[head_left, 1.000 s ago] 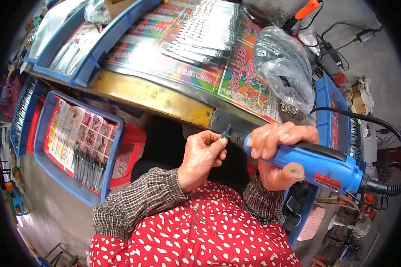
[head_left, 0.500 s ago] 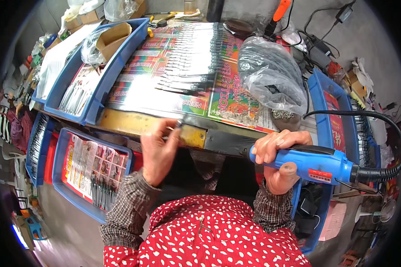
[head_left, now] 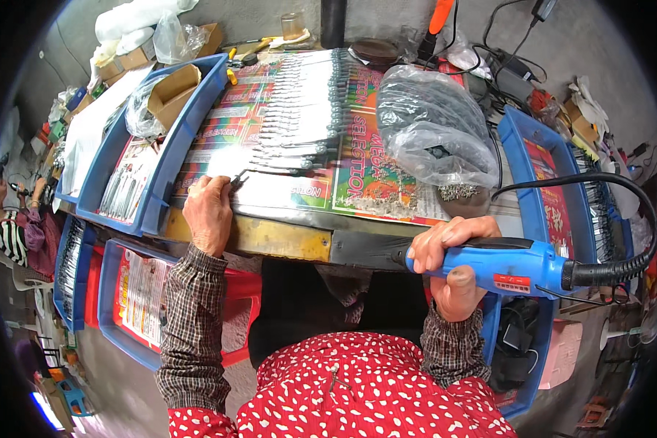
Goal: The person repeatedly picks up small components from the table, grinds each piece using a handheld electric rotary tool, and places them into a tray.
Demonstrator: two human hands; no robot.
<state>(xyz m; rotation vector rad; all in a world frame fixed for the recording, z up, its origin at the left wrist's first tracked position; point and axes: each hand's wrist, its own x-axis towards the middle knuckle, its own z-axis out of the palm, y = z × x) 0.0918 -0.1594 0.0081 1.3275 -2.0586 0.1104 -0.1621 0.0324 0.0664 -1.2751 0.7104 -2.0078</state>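
Head view: right hand [head_left: 451, 239] grips blue power tool [head_left: 500, 267].

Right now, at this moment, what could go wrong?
The small dark piece pinched in the left hand might slip or nudge the nearby slim rods. Loose metal bits near the bench's front edge could scatter if brushed. The blue power tool in the right hand trails a looping cable that might snag.

Left head-worn fisheye, facing downward, wide, close over the workbench [head_left: 281, 239]
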